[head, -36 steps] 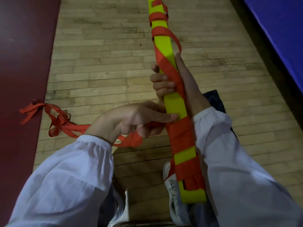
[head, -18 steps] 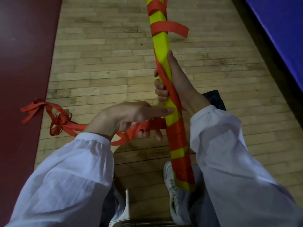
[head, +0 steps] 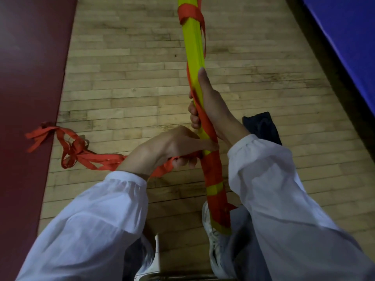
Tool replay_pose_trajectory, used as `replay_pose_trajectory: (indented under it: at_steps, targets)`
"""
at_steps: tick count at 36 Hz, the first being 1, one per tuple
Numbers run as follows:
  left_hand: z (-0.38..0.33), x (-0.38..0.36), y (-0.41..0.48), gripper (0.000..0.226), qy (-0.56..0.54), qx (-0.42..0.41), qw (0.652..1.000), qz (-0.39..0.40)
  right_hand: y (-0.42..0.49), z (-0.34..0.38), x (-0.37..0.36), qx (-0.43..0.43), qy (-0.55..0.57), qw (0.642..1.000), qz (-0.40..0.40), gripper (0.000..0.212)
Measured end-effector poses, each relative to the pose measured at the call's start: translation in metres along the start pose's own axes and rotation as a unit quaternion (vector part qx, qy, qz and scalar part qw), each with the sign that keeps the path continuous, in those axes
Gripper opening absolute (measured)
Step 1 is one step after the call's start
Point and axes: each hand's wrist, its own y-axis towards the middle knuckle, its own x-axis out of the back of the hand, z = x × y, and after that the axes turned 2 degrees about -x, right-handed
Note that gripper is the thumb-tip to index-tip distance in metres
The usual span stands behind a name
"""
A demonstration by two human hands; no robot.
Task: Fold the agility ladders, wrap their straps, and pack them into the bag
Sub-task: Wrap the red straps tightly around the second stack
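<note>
Head view: right hand (head: 211, 110) grips the folded yellow ladder bundle (head: 194, 49) upright, steadying it for wrapping. Just below that grip, left hand (head: 178, 147) pinches the red strap (head: 97, 159), index finger pressing the wrap flat.

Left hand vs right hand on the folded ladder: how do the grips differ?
1. The left hand pinches the red strap and lays its index finger on the folded ladder; the right hand curls round the ladder itself.
2. The left hand sits lower, by the wrapped part; the right hand sits higher, with its thumb straight along the yellow edge.
Shared: both touch the ladder.
</note>
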Motion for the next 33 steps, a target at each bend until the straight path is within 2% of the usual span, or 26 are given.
replay_pose_trajectory:
  at_steps: [4,7,9,10,12,14,15,16,18,20,23,27,33]
  targets:
    - [0.000,0.004,-0.001,0.041,-0.027,0.002,1.000,0.008,0.002,0.001,0.003,0.001,0.041,0.999,0.029,0.066]
    - [-0.001,0.008,-0.005,0.044,-0.054,-0.017,0.998,0.022,0.003,0.004,0.011,-0.019,0.162,0.984,0.065,0.070]
    - [-0.003,0.011,-0.007,0.046,-0.076,-0.040,0.995,0.042,0.003,0.006,0.016,-0.033,0.243,0.965,0.095,0.062]
    - [-0.004,0.011,-0.008,0.044,-0.085,-0.047,0.994,0.053,0.002,0.008,0.018,-0.048,0.294,0.947,0.122,0.054]
    - [-0.005,0.012,-0.010,0.041,-0.103,-0.054,0.990,0.074,0.003,0.010,0.021,-0.091,0.408,0.889,0.187,0.041]
    - [-0.006,0.011,-0.010,0.043,-0.117,-0.061,0.986,0.097,0.004,0.010,0.024,-0.116,0.475,0.834,0.257,0.038]
    - [-0.006,0.012,-0.010,0.043,-0.123,-0.066,0.984,0.107,0.003,0.010,0.024,-0.121,0.488,0.819,0.278,0.040]
    - [-0.004,0.012,-0.009,0.042,-0.125,-0.070,0.983,0.118,0.002,0.010,0.024,-0.124,0.482,0.821,0.279,0.040]
    - [-0.003,0.013,-0.010,0.040,-0.127,-0.074,0.979,0.139,0.002,0.011,0.022,-0.126,0.439,0.855,0.245,0.033]
    - [-0.003,0.013,-0.010,0.038,-0.119,-0.078,0.978,0.153,-0.001,0.014,0.019,-0.126,0.378,0.893,0.208,0.039]
    - [0.009,0.016,0.002,0.040,-0.095,-0.055,0.984,0.143,-0.003,0.016,0.016,-0.109,0.313,0.927,0.176,0.042]
    - [0.037,0.027,0.025,0.064,-0.066,0.042,0.989,0.123,-0.005,0.015,0.012,-0.096,0.253,0.951,0.151,0.037]
    - [0.049,0.029,0.040,0.067,-0.031,0.079,0.991,0.099,-0.006,0.013,0.010,-0.097,0.172,0.972,0.129,0.038]
